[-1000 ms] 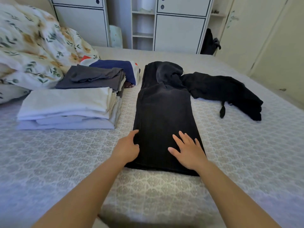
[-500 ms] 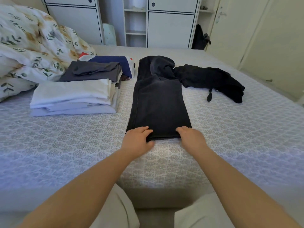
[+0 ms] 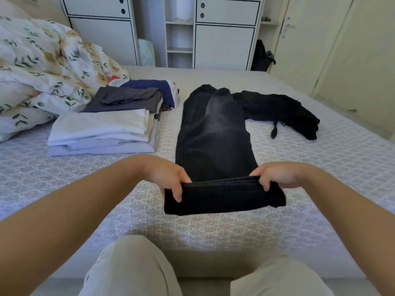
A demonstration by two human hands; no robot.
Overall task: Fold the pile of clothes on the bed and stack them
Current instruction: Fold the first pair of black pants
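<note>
At your far left the floral duvet point(image 3: 42, 67) is heaped beside the stack of folded white clothes point(image 3: 102, 131), with a folded grey garment point(image 3: 126, 100) and a navy one point(image 3: 158, 90) just behind it. Your left hand point(image 3: 168, 178) and right hand point(image 3: 275, 176) each have fingers curled tight around a corner of the black trousers point(image 3: 213, 133), whose near end is lifted off the patterned bed point(image 3: 320, 167) and hangs doubled over. A crumpled black garment point(image 3: 277, 110) lies to the right, touching the trousers' far end.

Two hands point(image 3: 168, 178) point(image 3: 280, 175), two black garments point(image 3: 213, 133) point(image 3: 277, 110), two folded stacks point(image 3: 100, 131) point(image 3: 128, 99).
</note>
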